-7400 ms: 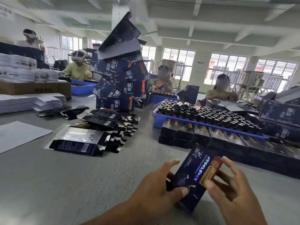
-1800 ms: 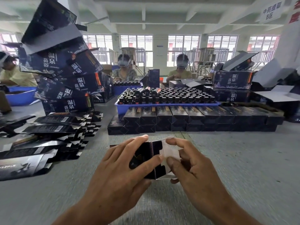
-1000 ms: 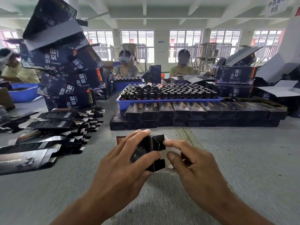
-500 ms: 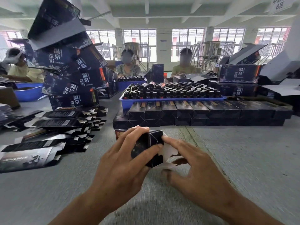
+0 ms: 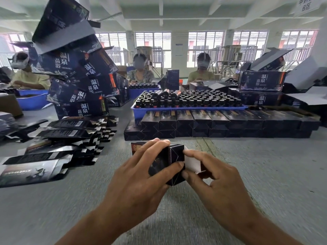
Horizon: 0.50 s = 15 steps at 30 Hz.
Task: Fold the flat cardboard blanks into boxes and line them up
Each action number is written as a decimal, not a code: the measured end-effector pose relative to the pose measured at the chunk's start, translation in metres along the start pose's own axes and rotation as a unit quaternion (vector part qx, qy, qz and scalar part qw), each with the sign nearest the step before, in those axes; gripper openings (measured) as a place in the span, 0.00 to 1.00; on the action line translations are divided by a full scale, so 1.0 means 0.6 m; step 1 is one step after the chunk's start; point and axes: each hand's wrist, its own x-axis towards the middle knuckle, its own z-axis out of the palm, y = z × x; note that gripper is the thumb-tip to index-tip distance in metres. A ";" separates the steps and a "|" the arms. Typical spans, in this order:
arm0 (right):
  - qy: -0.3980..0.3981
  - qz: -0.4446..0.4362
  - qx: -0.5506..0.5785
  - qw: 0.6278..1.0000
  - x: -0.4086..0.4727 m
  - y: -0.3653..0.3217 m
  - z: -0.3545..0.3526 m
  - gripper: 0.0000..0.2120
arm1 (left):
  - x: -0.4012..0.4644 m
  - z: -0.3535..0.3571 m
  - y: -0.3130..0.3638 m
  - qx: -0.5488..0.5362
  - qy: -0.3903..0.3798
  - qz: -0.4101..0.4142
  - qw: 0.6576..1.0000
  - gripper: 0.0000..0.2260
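Since a moment ago the right hand's thumb has come up under the white flap, pinching it with the forefinger. Flat cardboard blanks [image 5: 58, 138] lie fanned over the grey desk [image 5: 265, 174] at far left, barcode labels up. Behind them leans a pile of larger dark cartons [image 5: 77, 82] printed 温泉苗浴. At centre the left hand [image 5: 141, 175] grips the small dark box [image 5: 174, 163] above the desk, fingers curled over its top, while the right hand [image 5: 214, 177] pinches its white end flap [image 5: 192, 163]. Beyond, folded boxes [image 5: 221, 124] stand in a two-tier row touching a blue tray of bottles [image 5: 187, 101]. A ceiling sign [image 5: 307, 5] at upper right reads B区.
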 end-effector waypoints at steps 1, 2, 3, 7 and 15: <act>-0.008 0.006 0.010 1.000 -0.001 0.000 0.000 0.26 | 0.000 0.000 -0.001 0.001 0.002 -0.002 1.000 0.24; -0.018 0.015 0.025 0.999 -0.001 0.000 -0.001 0.30 | 0.000 -0.001 -0.002 0.000 0.004 -0.007 1.000 0.24; -0.027 0.023 0.041 0.999 -0.002 0.000 -0.001 0.32 | -0.001 -0.001 -0.003 -0.002 0.006 -0.011 1.000 0.24; -0.031 0.040 0.100 0.994 0.001 -0.003 -0.003 0.26 | -0.002 -0.002 -0.004 -0.002 0.014 -0.014 1.000 0.23; -0.020 0.104 0.156 0.982 0.007 -0.002 -0.002 0.17 | 0.000 -0.002 0.012 -0.072 0.021 -0.034 0.997 0.36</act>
